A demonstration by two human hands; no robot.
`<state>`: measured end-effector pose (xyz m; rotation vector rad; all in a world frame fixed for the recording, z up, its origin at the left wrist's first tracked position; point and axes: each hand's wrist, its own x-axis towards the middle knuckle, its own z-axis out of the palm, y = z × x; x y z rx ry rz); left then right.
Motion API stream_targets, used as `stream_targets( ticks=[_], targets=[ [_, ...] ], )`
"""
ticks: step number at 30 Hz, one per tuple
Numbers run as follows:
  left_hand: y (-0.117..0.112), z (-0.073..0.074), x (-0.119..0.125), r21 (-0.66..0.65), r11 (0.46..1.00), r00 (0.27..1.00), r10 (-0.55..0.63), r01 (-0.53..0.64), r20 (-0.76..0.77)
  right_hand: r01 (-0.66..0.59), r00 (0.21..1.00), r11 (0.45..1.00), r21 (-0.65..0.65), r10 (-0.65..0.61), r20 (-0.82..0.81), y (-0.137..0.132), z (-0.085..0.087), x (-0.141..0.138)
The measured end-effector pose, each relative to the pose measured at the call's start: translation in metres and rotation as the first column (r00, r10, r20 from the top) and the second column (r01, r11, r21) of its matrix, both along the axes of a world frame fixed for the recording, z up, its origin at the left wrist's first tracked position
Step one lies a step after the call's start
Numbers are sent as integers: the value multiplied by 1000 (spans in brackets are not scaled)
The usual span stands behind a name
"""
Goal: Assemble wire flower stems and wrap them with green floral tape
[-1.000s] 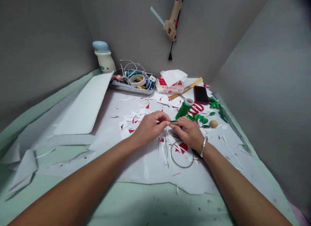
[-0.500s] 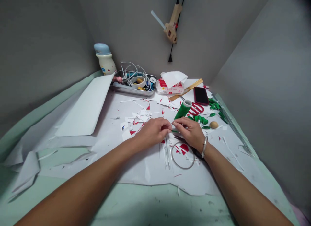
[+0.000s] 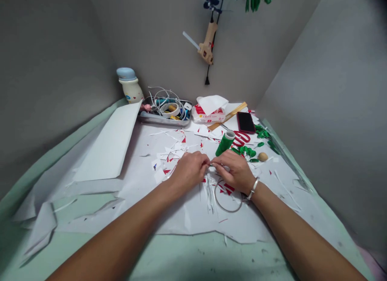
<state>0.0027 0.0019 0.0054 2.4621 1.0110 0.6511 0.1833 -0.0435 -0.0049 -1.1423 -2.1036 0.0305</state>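
Note:
My left hand and my right hand meet over the middle of the table, fingertips pinched nearly together. A thin dark sliver shows between them, mostly covered by the fingers; half a second ago it looked green. Just behind the right hand stands a spool of green thread, leaning a little. Several green leaf-shaped pieces lie to its right. Below the hands are thin pale wires or sticks and a metal ring, with red scraps inside it.
Red-handled scissors, a phone, a tissue pack and a metal tray of tape and wire stand behind. A round brown object lies right. White board leans left. A glue gun hangs on the wall.
The view has tipped upward and shifted slightly, showing more of the wall. My hands stay pinched together; the fingertips are closer, and less of the thin green piece shows.

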Motion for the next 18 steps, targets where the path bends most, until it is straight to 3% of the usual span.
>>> stream_targets(
  ticks=[5,11,15,18],
  targets=[
    [1,3,2,-174,978,991,-104,117,81,76,987,991,-114,-90,-129,8,-4,7],
    [2,13,1,-362,926,958,-3,111,287,34,991,984,-178,-57,-123,10,-6,9],
    [3,14,1,-344,939,944,95,21,317,-10,999,986,-164,4,-37,7,-6,5],
    [4,11,-1,-229,970,957,143,-84,254,-41,998,993,-110,47,53,2,-3,1]
  ],
)
